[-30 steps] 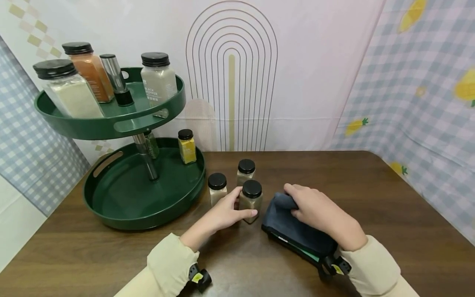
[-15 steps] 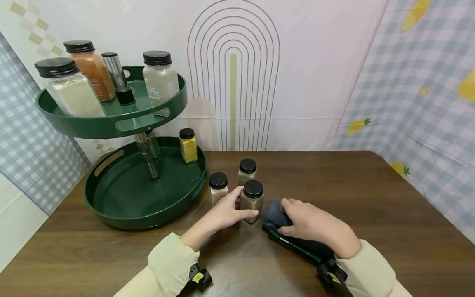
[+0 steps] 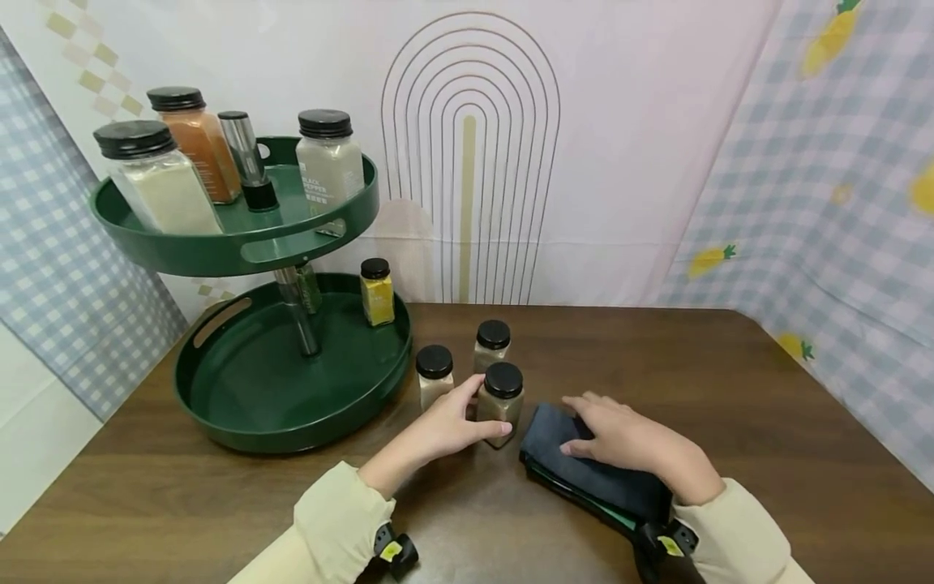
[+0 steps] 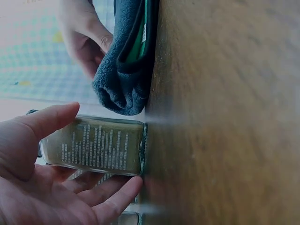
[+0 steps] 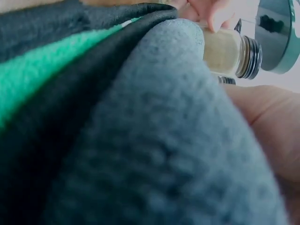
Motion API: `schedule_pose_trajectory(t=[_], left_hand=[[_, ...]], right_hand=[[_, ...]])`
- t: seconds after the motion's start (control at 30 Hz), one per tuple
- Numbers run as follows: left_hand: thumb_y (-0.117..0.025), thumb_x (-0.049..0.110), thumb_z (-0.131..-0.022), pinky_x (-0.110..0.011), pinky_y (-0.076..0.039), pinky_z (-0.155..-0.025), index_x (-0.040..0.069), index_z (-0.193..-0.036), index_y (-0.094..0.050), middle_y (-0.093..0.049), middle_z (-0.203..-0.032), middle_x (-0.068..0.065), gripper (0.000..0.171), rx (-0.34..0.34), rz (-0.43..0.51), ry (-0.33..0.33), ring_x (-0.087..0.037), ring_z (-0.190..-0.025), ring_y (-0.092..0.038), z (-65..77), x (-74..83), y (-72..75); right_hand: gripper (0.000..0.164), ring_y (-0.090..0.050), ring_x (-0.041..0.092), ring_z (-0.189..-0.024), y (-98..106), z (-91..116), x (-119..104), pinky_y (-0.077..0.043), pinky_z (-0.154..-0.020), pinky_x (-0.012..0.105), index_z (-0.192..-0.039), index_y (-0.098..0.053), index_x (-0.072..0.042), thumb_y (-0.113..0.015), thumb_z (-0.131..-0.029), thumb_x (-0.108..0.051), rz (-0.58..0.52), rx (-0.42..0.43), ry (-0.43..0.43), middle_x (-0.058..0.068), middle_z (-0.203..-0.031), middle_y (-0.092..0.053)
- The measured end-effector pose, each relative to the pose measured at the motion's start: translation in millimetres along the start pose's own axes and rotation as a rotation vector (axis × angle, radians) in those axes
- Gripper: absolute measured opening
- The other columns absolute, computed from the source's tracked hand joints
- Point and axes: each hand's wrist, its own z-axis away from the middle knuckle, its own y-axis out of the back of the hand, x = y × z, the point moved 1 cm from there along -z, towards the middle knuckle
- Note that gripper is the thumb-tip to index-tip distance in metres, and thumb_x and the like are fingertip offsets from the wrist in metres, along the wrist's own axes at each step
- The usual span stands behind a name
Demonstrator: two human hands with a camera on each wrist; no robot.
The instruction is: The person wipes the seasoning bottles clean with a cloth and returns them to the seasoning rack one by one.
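We log right hand (image 3: pixel 631 435) resting loosely on folded dark-blue cloth (image 3: pixel 584 470), thumb spread; left hand (image 3: pixel 445 428) grasping spice jar (image 3: pixel 500 410), upright on wooden table (image 3: pixel 467 519), just beside cloth. We'd flag a careless shove: could topple left jar (image 3: pixel 435 388) or rear jar (image 3: pixel 491 350) near green two-tier tray (image 3: pixel 292 438).

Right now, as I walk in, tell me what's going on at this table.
A person's left hand is around a black-lidded jar that stands on the wooden table. The right hand rests on a folded dark cloth, just right of that jar. A second jar stands to the left and a third jar behind. Further left, a green two-tier stand holds more jars on both tiers.
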Motion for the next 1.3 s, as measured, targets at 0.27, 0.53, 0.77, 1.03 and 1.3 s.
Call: schedule_pose_trajectory(t=[0.27, 0.53, 0.77, 1.03, 1.3], left_hand=[[-0.070, 0.028, -0.083, -0.043, -0.044, -0.097, 0.009, -0.139, -0.036, -0.055, -0.129, -0.015, 0.069, -0.006, 0.011, -0.019, -0.029, -0.119, -0.053, -0.1, -0.9, 0.4], [-0.072, 0.028, -0.081, -0.044, -0.044, -0.097, 0.008, -0.140, -0.035, -0.054, -0.131, -0.015, 0.072, -0.018, 0.033, -0.011, -0.031, -0.120, -0.052, -1.5, -2.5, 2.4], [-0.074, 0.031, -0.079, -0.045, -0.040, -0.100, 0.013, -0.142, -0.035, -0.049, -0.136, -0.010, 0.076, -0.070, 0.042, 0.003, -0.027, -0.124, -0.048, -0.2, -4.7, 2.2], [-0.076, 0.026, -0.078, -0.029, -0.047, -0.077, 0.016, -0.113, -0.058, -0.062, -0.097, -0.005, 0.041, -0.136, 0.118, -0.072, -0.014, -0.088, -0.059, -2.8, -5.8, -2.4], [-0.069, 0.036, -0.083, -0.038, -0.045, -0.089, 0.021, -0.135, -0.043, -0.057, -0.117, -0.005, 0.061, -0.190, 0.242, -0.005, -0.019, -0.106, -0.053, -1.0, -6.2, 0.6]], right_hand=[[0.057, -0.052, 0.032, -0.112, -0.4, -3.3, 3.9, -0.044, -0.090, 0.046, -0.124, -0.052, 0.003, -0.070, -0.082, -0.031, -0.081, -0.034, 0.034, 0.016, -0.121, -0.055], [0.028, -0.045, 0.012, -0.068, 4.2, -0.9, 0.5, -0.036, -0.060, 0.025, -0.099, -0.050, -0.009, -0.067, -0.080, -0.020, -0.172, -0.024, 0.200, 0.000, -0.078, -0.049], [0.031, -0.045, 0.009, -0.062, 25.6, 18.7, 3.0, -0.038, -0.053, 0.024, -0.107, -0.038, -0.006, -0.060, -0.086, -0.011, -0.265, 0.133, 0.272, 0.001, -0.074, -0.049], [0.045, -0.056, 0.016, -0.069, 36.3, 32.6, -17.3, -0.046, -0.059, 0.031, -0.122, -0.037, -0.005, -0.062, -0.085, -0.010, -0.168, 0.583, 0.171, 0.012, -0.091, -0.063], [0.057, -0.064, 0.022, -0.091, 23.1, 30.0, -34.4, -0.052, -0.072, 0.042, -0.133, -0.047, -0.015, -0.069, -0.080, -0.009, 0.055, 0.825, 0.296, 0.006, -0.116, -0.062]])
